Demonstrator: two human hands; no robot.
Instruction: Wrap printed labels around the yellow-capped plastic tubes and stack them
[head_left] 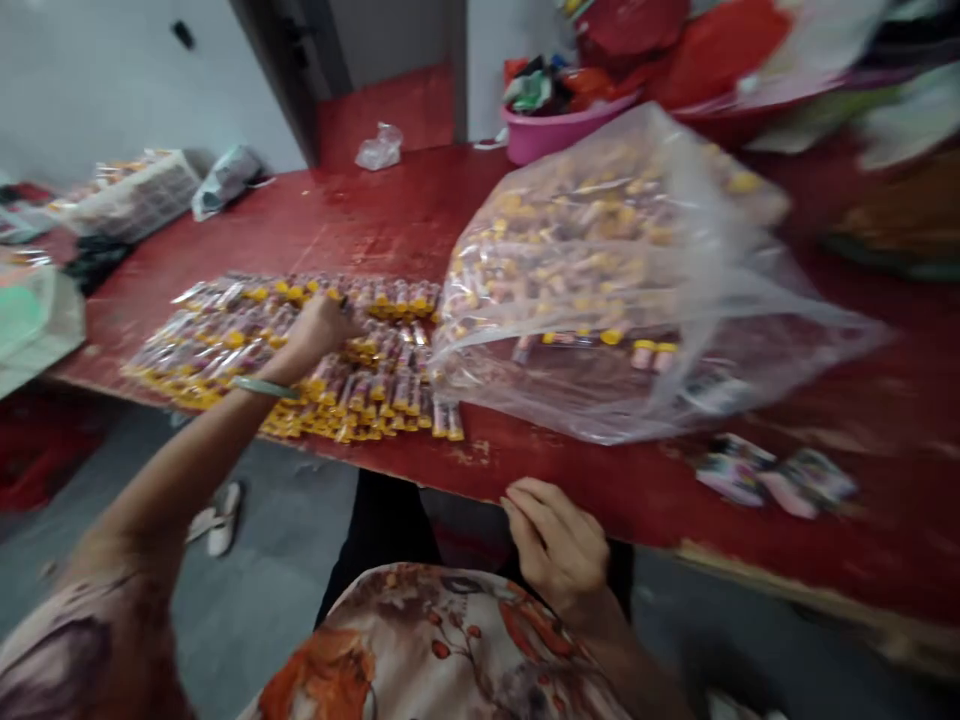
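Observation:
Rows of small clear-wrapped tubes with yellow caps [382, 395] lie side by side on the red table. My left hand [324, 325], a pale green bangle [264, 387] on its wrist, reaches over the middle of these rows. Its fingers are curled down and blurred, so whatever they grip cannot be made out. At the table's front edge my right hand [561, 540] is closed, its fingertips pressed together, and nothing shows in it. To the right of the rows slumps a large clear plastic bag [570, 250] holding many more yellow-capped tubes, its mouth toward the lower right.
Two small packets [806, 482] lie right of the bag on the red table [315, 220]. A pink basin [551, 132] with colourful wrappers stands behind. Far left are a white basket [142, 195] and a grey-white package [227, 180]. A crumpled plastic bag [380, 147] sits at the back.

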